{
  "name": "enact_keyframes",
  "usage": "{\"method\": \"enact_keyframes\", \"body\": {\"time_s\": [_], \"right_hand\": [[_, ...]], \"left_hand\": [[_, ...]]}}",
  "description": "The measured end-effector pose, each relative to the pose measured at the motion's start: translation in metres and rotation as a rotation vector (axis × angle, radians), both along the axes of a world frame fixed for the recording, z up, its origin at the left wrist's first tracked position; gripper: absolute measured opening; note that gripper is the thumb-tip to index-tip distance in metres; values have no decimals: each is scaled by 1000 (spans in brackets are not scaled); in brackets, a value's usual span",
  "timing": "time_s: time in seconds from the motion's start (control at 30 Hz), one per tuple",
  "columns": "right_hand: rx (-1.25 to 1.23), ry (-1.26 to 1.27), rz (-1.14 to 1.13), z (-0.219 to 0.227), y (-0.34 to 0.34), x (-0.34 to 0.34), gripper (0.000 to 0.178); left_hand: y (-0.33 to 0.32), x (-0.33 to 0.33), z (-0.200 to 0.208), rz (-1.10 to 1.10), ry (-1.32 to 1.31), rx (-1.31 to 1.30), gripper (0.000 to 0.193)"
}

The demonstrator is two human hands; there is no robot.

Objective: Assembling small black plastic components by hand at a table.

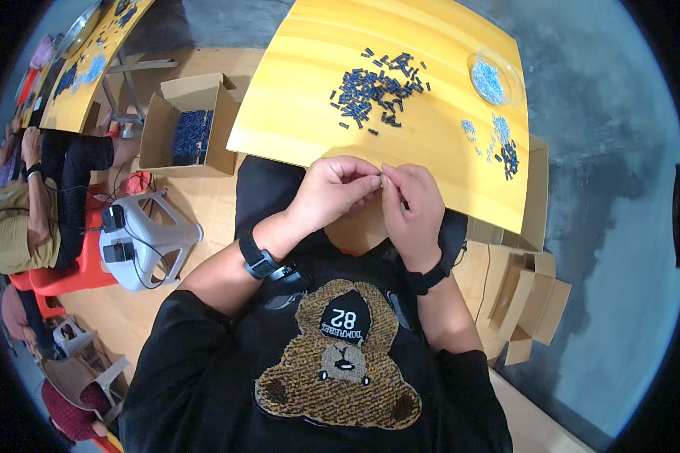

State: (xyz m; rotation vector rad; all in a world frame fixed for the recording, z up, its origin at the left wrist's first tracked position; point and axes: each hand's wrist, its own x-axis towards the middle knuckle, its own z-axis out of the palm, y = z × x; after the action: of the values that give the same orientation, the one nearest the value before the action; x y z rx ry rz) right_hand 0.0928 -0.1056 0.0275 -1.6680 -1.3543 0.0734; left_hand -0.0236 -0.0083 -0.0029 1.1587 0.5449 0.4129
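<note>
My left hand (329, 192) and my right hand (415, 210) meet at the near edge of the yellow wood-look table (279, 106). Thumbs and forefingers are pinched together, tip to tip. Whatever lies between them is too small and covered to name. Beyond the hands, a loose pile of small dark stick-like pieces (364, 92) spreads over the tabletop. At the far right stands a clear round dish (518, 90) holding light blue pieces (488, 81). Nearer on that side lie small pale pieces (501, 128) and a cluster of dark pieces (511, 160).
Left of the table, a cardboard box (155, 140) holds many dark blue pieces. A grey-white stool (147, 234) carries black adapters with cables. A co-worker (23, 219) sits at another yellow table (83, 98). Open cardboard boxes (533, 298) stand at the right by the wall.
</note>
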Motion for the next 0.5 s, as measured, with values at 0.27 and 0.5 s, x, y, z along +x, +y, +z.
{"method": "enact_keyframes", "body": {"time_s": [0.27, 0.5], "right_hand": [[-23, -90, 45, -2, -4, -7, 35], [-41, -353, -35, -11, -1, -2, 33]], "left_hand": [[0, -3, 3, -6, 70, -139, 13], [-5, 4, 4, 34, 58, -256, 12]]}}
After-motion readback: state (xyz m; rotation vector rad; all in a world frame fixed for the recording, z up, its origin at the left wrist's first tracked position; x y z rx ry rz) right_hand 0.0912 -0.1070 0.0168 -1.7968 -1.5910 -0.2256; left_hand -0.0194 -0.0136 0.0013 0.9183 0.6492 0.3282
